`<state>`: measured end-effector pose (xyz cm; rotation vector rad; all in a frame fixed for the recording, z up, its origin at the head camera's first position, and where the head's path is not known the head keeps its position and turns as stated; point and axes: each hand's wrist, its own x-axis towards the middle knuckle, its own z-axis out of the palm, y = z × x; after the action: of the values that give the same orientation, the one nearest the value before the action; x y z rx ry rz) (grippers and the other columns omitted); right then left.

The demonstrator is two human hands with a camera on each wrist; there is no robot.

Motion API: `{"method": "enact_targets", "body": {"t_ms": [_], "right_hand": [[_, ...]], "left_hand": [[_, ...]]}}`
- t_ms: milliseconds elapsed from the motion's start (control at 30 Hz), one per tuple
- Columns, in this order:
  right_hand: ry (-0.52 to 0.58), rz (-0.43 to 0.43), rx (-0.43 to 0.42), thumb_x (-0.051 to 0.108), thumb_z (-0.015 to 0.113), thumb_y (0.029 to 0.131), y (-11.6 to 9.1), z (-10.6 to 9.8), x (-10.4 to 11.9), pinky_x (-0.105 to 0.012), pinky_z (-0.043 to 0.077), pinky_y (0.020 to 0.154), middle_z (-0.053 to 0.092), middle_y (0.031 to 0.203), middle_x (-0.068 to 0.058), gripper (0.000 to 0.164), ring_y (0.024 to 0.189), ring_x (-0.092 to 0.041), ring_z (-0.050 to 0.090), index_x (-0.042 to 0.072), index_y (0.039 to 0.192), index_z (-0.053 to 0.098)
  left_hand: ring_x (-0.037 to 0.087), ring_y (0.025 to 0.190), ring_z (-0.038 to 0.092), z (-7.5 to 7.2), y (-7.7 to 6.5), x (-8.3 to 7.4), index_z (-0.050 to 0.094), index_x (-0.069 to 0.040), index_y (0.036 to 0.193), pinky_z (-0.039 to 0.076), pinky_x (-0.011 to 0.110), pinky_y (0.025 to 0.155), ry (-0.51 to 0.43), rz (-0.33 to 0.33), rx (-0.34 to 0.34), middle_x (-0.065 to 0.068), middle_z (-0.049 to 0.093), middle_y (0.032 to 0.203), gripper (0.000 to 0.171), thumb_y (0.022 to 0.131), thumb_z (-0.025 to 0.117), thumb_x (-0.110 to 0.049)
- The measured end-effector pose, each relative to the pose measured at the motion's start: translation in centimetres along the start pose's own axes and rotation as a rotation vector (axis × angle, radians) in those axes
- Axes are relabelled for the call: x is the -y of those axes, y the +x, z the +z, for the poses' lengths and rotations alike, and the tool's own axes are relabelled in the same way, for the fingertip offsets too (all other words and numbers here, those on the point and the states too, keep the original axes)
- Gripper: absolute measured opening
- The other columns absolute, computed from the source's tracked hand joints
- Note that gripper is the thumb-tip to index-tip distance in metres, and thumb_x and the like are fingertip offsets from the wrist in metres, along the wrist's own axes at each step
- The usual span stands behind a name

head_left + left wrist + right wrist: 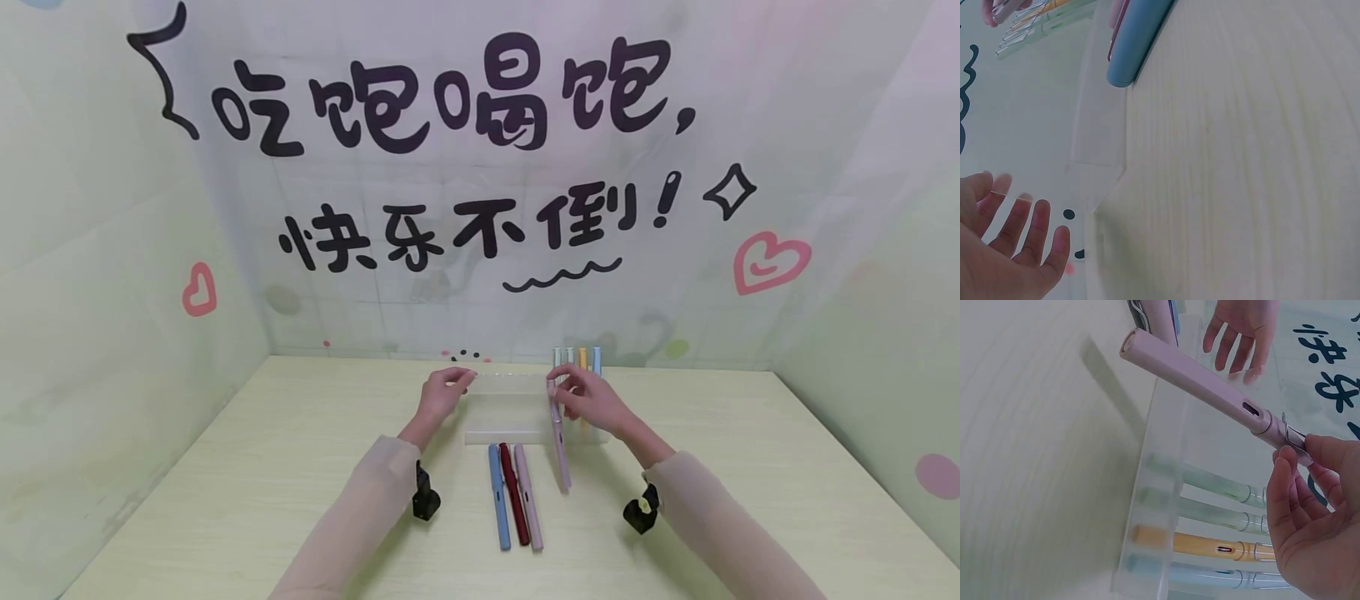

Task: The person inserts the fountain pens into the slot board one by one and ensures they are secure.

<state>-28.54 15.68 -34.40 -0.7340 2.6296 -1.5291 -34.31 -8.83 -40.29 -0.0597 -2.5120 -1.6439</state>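
My right hand (592, 398) pinches a lilac pen (1194, 381) near its clip, between thumb and fingertips. The pen slants in front of a clear plastic pen stand (506, 436), its lower end above the table. At the stand's upper left corner, my left hand (442, 393) pinches the clear edge between thumb and fingers. Two pale green pens, a yellow pen (1200, 542) and a light blue pen (1197, 574) lie side by side in the stand's right part. On the table before it rest a blue pen (498, 500), a dark red pen (514, 496) and a pink pen (529, 500).
The pale wooden table (247, 483) meets a printed backdrop (450, 317) with large black characters behind the stand. Similar cloth walls rise at left and right. A small black camera (425, 496) sits on each wrist.
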Motion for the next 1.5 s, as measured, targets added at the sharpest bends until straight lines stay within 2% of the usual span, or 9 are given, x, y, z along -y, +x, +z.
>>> {"method": "enact_targets", "body": {"t_ms": [100,167,333,500,700,933,1067,1267,1500], "right_hand": [[-0.008,-0.001,-0.028,0.004,0.053,0.091,0.4,-0.3,0.2,-0.048,0.05,0.059,0.058,0.081,-0.019,0.019,0.067,-0.043,0.055,-0.005,0.109,0.052],[-0.011,-0.005,-0.046,0.006,0.053,0.092,1.0,-0.4,-0.6,-0.049,0.05,0.059,0.058,0.081,-0.016,0.02,0.065,-0.039,0.055,-0.003,0.109,0.053],[0.0,-0.021,-0.077,0.012,0.056,0.092,2.4,-0.9,-2.9,-0.041,0.05,0.056,0.059,0.082,-0.012,0.023,0.064,-0.033,0.056,0.0,0.111,0.053],[0.011,-0.017,-0.104,0.012,0.056,0.092,2.8,-1.4,-2.6,-0.042,0.05,0.056,0.059,0.083,-0.014,0.024,0.066,-0.038,0.054,0.0,0.112,0.052],[-0.004,-0.014,-0.142,0.013,0.055,0.092,3.2,-1.6,-2.2,-0.041,0.05,0.057,0.06,0.088,-0.015,0.025,0.062,-0.027,0.054,0.001,0.114,0.052],[-0.009,-0.009,-0.185,0.012,0.053,0.093,3.6,-1.6,-1.6,-0.05,0.049,0.062,0.06,0.091,-0.017,0.026,0.07,-0.042,0.054,0.001,0.116,0.052],[-0.016,-0.012,-0.205,0.01,0.053,0.092,3.9,-1.6,-1.5,-0.043,0.05,0.059,0.06,0.091,-0.018,0.026,0.071,-0.044,0.054,0.0,0.116,0.052],[-0.026,-0.005,-0.247,0.011,0.053,0.092,4.4,-1.7,-1.6,-0.03,0.048,0.057,0.06,0.094,-0.018,0.025,0.067,-0.031,0.055,0.003,0.116,0.053],[-0.022,-0.017,-0.297,0.013,0.054,0.092,4.7,-1.6,-1.6,-0.03,0.048,0.058,0.06,0.095,-0.018,0.024,0.067,-0.03,0.056,0.005,0.115,0.054]], "left_hand": [[0.027,0.089,0.061,0.0,0.0,0.0,0.064,-0.002,0.108,0.05,0.039,0.069,0.0,-0.001,0.002,0.013,0.062,0.104,0.03,0.091,0.056,-0.025],[0.027,0.089,0.061,0.0,0.0,-0.1,0.064,-0.002,0.108,0.05,0.039,0.069,-0.002,-0.002,0.002,0.013,0.062,0.104,0.03,0.091,0.056,-0.025],[0.027,0.09,0.061,0.0,0.0,-0.1,0.064,-0.001,0.108,0.05,0.038,0.069,-0.005,-0.004,0.002,0.013,0.062,0.104,0.029,0.091,0.057,-0.025],[0.028,0.091,0.06,-0.1,-0.1,-0.2,0.064,-0.001,0.108,0.05,0.038,0.07,-0.008,-0.008,0.009,0.013,0.061,0.105,0.03,0.092,0.056,-0.025],[0.029,0.092,0.06,-0.1,-0.1,-0.1,0.063,-0.001,0.109,0.05,0.038,0.073,-0.012,-0.007,0.015,0.013,0.061,0.106,0.031,0.091,0.056,-0.025],[0.028,0.09,0.061,-0.2,-0.1,0.0,0.064,-0.001,0.109,0.05,0.034,0.069,-0.002,0.001,0.011,0.013,0.062,0.105,0.03,0.091,0.057,-0.025],[0.027,0.089,0.061,-0.2,-0.2,0.0,0.064,-0.001,0.108,0.05,0.032,0.066,-0.001,0.007,0.005,0.013,0.062,0.104,0.03,0.091,0.057,-0.024],[0.027,0.088,0.061,-0.1,-0.1,0.1,0.065,-0.001,0.107,0.05,0.033,0.066,0.006,0.011,-0.003,0.013,0.062,0.103,0.03,0.091,0.058,-0.025],[0.026,0.088,0.061,0.0,0.0,0.2,0.064,-0.001,0.108,0.05,0.031,0.065,0.012,0.01,-0.003,0.012,0.062,0.104,0.03,0.091,0.057,-0.025]]}}
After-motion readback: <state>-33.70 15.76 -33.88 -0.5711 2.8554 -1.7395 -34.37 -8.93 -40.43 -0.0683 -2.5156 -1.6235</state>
